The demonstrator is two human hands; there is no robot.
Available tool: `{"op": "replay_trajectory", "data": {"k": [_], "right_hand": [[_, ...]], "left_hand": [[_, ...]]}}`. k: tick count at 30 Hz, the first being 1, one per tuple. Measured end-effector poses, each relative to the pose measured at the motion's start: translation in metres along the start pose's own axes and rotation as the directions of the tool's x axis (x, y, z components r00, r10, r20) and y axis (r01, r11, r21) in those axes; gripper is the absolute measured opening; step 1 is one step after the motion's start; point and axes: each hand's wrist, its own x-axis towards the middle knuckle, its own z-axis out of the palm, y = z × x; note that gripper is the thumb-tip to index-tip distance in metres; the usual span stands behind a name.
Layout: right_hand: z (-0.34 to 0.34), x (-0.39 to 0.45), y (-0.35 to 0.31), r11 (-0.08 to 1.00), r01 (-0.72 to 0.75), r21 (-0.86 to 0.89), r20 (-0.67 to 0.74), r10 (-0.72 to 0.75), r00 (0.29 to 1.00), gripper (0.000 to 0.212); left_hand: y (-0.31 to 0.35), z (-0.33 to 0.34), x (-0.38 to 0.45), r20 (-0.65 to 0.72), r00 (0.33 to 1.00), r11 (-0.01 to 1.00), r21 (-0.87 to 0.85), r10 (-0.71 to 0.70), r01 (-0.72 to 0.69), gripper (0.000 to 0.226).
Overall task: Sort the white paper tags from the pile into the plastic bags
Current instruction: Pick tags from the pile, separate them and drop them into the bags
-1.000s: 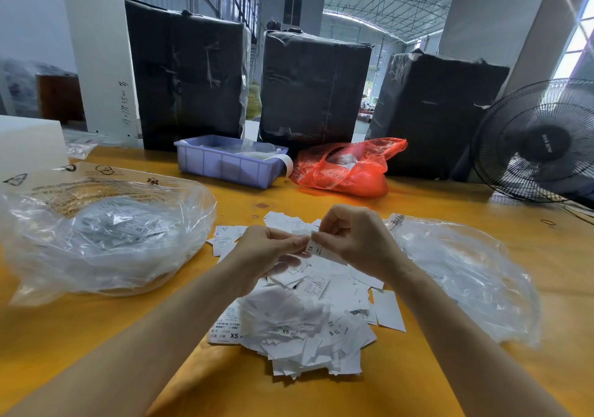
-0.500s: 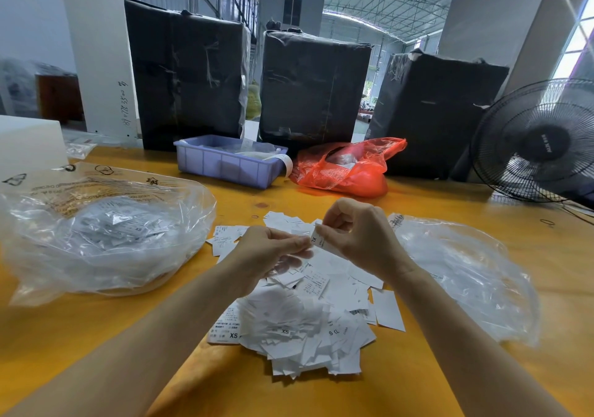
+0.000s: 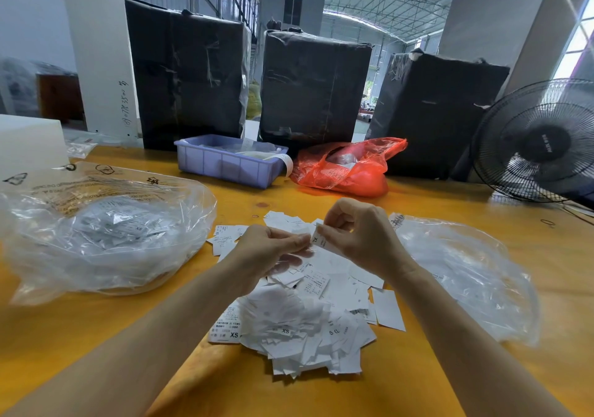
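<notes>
Step in hand: both hands are meeting over the far part of the pile [image 3: 308, 314], working one tag [image 3: 318, 240] that is showing "XL".
Right hand [image 3: 363, 240]: fingers curled, thumb and forefinger pinching the XL tag's right end, raised just above the pile.
Left hand [image 3: 270, 253]: fingers curled toward the same tag, fingertips touching its left end; whether it is also holding other tags underneath, I cannot tell.
Pile: a large heap of white tags is lying on the yellow table [image 3: 96, 336] between the forearms, with "XS" and "S" prints showing; some loose tags are spreading toward the far side.
Left bag [image 3: 106, 233]: clear, lying well left of the pile, already holding a fair mound of tags, one reading "XS".
Right bag [image 3: 466, 275]: clear, lying just right of the pile, looking crumpled; white shapes are showing through it, but how many tags are inside I cannot tell.
Progress, as a judgement: sorting is well under way yet far from done, since the heap is looking still sizeable.
Left to do: reading this tag, dropping it in the matching bag, then working through the rest.
</notes>
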Motion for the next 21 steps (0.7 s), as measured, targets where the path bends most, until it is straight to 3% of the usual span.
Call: {"op": "replay_trajectory", "data": {"k": [14, 21], "right_hand": [[0.0062, -0.0014, -0.0037, 0.994, -0.063, 0.087, 0.02, 0.061, 0.998, 0.006], [0.0044, -0.0026, -0.0044, 0.986, -0.117, 0.117, 0.046, 0.112, 0.993, 0.009]], "left_hand": [[-0.0021, 0.0014, 0.0001, -0.008, 1.0, 1.0, 0.024, 0.014, -0.013, 0.017], [-0.0007, 0.0016, 0.0001, 0.007, 0.999, 0.998, -0.062, -0.031, 0.031, 0.014]]}}
